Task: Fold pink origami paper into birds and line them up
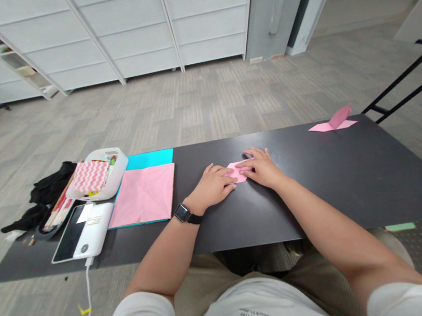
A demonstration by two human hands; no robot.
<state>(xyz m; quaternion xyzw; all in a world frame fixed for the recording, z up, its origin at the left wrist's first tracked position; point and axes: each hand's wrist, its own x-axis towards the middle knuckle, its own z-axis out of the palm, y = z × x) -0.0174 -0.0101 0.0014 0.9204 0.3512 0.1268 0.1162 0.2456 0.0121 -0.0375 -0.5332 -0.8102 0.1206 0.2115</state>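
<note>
A small folded piece of pink paper [239,176] lies on the dark table, between and partly under my hands. My left hand [213,184] rests on its left side, fingers stretched out and fingertips touching the paper. My right hand [264,169] covers the right end, fingers spread, with some of them pressing on the paper. Nothing is gripped in either hand as far as I can see. The right edge of the paper is hidden beneath my right fingers.
A pink folded paper figure [335,124] stands at the table's far right. Pink sheets [143,196] lie over blue ones [152,159] to the left. Beyond them are a white basket [118,171], a white device [93,232] with a cable, and black cloth [51,183].
</note>
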